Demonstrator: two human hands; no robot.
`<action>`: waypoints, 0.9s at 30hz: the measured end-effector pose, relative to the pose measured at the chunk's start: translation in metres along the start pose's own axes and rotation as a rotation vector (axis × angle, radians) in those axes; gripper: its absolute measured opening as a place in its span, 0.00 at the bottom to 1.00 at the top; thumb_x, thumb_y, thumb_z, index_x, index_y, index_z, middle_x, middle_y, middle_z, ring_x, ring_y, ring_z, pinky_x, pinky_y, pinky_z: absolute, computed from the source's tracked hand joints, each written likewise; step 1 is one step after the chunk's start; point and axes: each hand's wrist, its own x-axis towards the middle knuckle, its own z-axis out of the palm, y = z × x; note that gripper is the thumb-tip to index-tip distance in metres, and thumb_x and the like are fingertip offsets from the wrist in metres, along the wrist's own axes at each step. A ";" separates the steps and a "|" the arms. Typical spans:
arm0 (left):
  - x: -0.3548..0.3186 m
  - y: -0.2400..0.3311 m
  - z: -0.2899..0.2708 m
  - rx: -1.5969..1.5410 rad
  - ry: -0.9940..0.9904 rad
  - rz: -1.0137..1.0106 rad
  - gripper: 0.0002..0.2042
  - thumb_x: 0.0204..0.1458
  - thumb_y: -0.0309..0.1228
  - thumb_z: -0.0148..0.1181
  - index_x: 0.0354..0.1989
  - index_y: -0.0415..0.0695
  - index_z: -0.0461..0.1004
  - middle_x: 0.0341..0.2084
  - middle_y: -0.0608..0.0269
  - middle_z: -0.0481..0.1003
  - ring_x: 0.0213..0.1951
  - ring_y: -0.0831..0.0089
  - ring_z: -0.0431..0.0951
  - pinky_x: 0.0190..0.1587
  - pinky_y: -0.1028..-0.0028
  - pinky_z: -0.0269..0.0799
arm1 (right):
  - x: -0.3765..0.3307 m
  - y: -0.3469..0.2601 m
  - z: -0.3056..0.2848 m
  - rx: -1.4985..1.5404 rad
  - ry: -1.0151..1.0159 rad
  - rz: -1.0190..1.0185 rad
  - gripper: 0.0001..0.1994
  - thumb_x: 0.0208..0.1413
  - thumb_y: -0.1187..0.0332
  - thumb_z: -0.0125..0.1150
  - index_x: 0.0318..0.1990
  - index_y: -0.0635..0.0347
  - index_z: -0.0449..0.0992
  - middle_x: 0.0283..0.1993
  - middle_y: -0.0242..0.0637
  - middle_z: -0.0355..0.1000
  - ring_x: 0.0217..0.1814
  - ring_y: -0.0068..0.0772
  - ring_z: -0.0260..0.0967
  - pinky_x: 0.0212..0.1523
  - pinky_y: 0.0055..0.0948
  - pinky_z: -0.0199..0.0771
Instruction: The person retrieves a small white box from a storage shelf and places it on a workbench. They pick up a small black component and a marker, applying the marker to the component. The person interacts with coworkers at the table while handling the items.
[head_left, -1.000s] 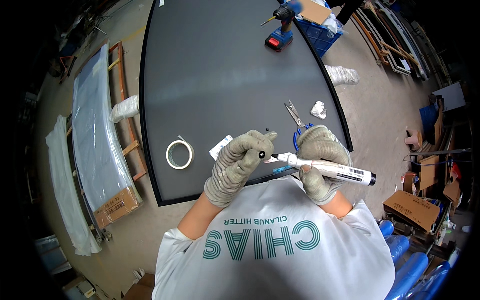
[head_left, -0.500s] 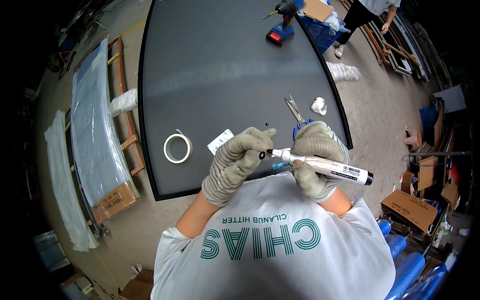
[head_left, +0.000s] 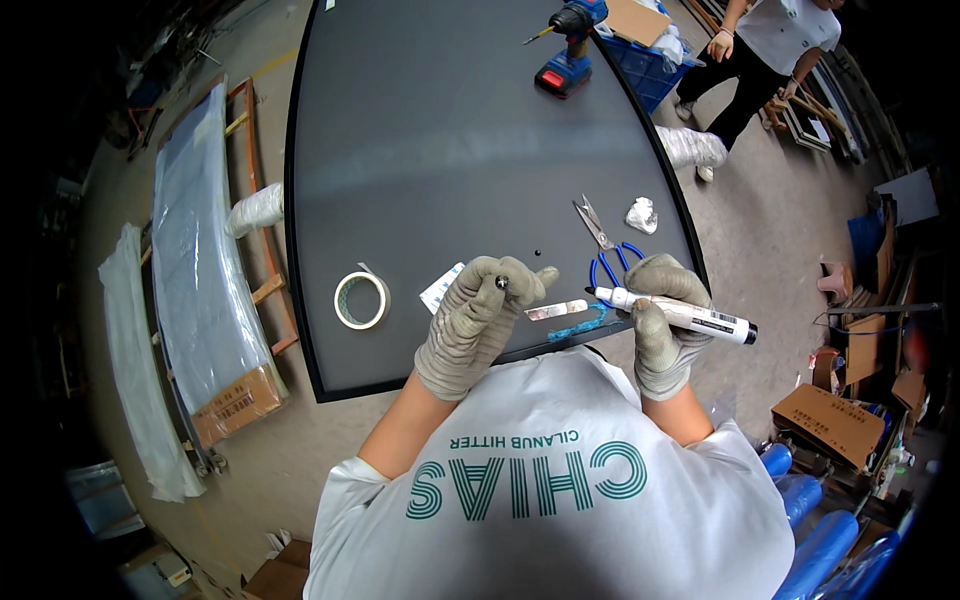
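The gloved right hand (head_left: pixel 660 325) is closed around a white marker (head_left: pixel 680 314), uncapped tip pointing left, over the near edge of the dark table (head_left: pixel 440 140). The gloved left hand (head_left: pixel 478 318) pinches its small black cap (head_left: pixel 501 283). Between them near that edge lie blue-handled scissors (head_left: pixel 608 250); a tape roll (head_left: pixel 361 300) sits toward the near left corner.

Tape roll (head_left: pixel 361 300) left of scissors (head_left: pixel 606 248)

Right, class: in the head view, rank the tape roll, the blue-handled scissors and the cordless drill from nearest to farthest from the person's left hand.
1. Tape roll, just to the left of the left hand, on the dark tabletop.
2. Blue-handled scissors, to its right, by the right hand.
3. Cordless drill, at the table's far end.
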 end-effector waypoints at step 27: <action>0.001 -0.086 -0.106 0.139 0.597 -0.665 0.07 0.56 0.32 0.55 0.37 0.42 0.71 0.21 0.69 0.72 0.18 0.83 0.71 0.18 0.84 0.71 | -0.024 0.036 -0.044 0.053 0.144 0.192 0.08 0.49 0.70 0.64 0.34 0.64 0.75 0.26 0.31 0.70 0.25 0.18 0.65 0.27 0.20 0.65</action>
